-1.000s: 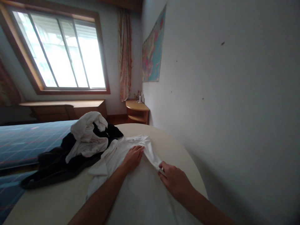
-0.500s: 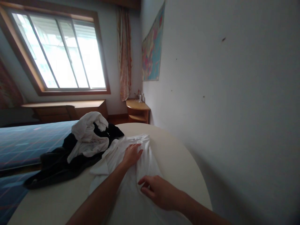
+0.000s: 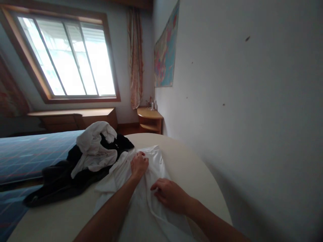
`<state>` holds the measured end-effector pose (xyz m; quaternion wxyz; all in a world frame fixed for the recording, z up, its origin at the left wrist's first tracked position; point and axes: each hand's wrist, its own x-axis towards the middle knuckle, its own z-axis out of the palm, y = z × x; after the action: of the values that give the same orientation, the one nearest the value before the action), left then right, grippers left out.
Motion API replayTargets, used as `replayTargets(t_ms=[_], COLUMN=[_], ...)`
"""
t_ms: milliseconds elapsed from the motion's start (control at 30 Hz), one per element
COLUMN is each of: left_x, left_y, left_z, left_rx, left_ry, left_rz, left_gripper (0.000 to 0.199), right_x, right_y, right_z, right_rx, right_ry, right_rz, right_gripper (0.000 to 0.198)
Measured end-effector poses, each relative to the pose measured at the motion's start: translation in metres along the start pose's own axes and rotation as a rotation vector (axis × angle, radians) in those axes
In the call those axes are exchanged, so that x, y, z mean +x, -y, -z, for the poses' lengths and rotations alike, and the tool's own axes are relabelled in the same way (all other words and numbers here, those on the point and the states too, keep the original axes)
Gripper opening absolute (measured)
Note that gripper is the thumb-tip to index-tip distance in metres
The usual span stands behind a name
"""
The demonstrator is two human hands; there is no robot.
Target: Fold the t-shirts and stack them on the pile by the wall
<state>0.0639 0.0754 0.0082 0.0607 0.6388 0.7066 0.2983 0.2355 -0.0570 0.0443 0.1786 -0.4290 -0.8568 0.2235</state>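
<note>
A white shirt [image 3: 137, 215] lies spread on the round table, its far end rumpled into folds. My left hand [image 3: 140, 165] rests on the upper part of the shirt, with bent fingers closed on the cloth. Nearer to me and to the right, my right hand [image 3: 171, 195] is at the shirt's right side. Its fingers curl inward with the tips at a fold of the cloth; the thumb is partly hidden beneath. Left of the shirt sits a heap of clothes: a crumpled white garment [image 3: 88, 141] on top of a black garment [image 3: 60, 178].
The pale round table [image 3: 202, 188] stands close to the white wall [image 3: 252, 134] on the right. At the left is a bed with a blue checked cover [image 3: 32, 154]. A small corner shelf [image 3: 150, 113] and a low wooden desk [image 3: 98, 112] stand at the back.
My left hand has shifted slightly left and its fingers have bent. My right hand has moved a little up and away from me, its fingers curling more. The shirt's folds have changed.
</note>
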Motion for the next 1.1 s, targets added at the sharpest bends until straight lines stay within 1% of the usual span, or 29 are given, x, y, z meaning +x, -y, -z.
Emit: replayTargets(t_ms=[100,200,267,433,567,667,767,833,900,967,1033,1100], left_x=[0.007,0.02,0.031,0.057,0.071,0.08,0.087,0.089,0.088,0.084,0.08,0.077], left_y=[-0.003,-0.01,-0.015,-0.023,-0.024,-0.025,-0.026,-0.027,-0.028,-0.028,-0.029,-0.032], left_z=[-0.002,-0.006,-0.011,-0.028,-0.046,-0.059,-0.067,-0.069,-0.068,-0.067,-0.066,-0.063], left_rx=[-0.015,-0.046,-0.062,-0.097,-0.129,-0.155,-0.19,-0.206,-0.201,-0.177,-0.151,-0.133], left_ry=[0.02,0.101,0.149,0.229,0.278,0.29,0.279,0.266,0.263,0.283,0.312,0.328], left_rz=[-0.092,-0.22,-0.275,-0.327,-0.374,-0.385,-0.401,-0.42,-0.435,-0.447,-0.462,-0.473], left_gripper=[0.032,0.038,0.04,0.039,0.029,0.028,0.037,0.043,0.047,0.047,0.045,0.046], right_x=[0.006,0.008,0.007,0.006,0.004,0.004,0.007,0.008,0.01,0.01,0.01,0.009], right_y=[-0.008,-0.015,-0.019,-0.023,-0.025,-0.025,-0.028,-0.031,-0.036,-0.042,-0.047,-0.051], right_z=[-0.002,-0.01,-0.016,-0.021,-0.022,-0.021,-0.016,-0.011,-0.007,-0.004,-0.003,-0.003], right_rx=[-0.003,-0.001,0.0,0.027,0.037,0.02,-0.027,-0.065,-0.101,-0.141,-0.171,-0.172], right_ry=[-0.009,-0.056,-0.087,-0.117,-0.119,-0.188,-0.302,-0.35,-0.359,-0.353,-0.342,-0.325], right_rz=[0.049,0.103,0.133,0.16,0.152,0.055,-0.114,-0.231,-0.333,-0.415,-0.462,-0.467], right_gripper=[0.023,0.02,0.019,0.018,0.02,0.024,0.027,0.03,0.031,0.033,0.033,0.032])
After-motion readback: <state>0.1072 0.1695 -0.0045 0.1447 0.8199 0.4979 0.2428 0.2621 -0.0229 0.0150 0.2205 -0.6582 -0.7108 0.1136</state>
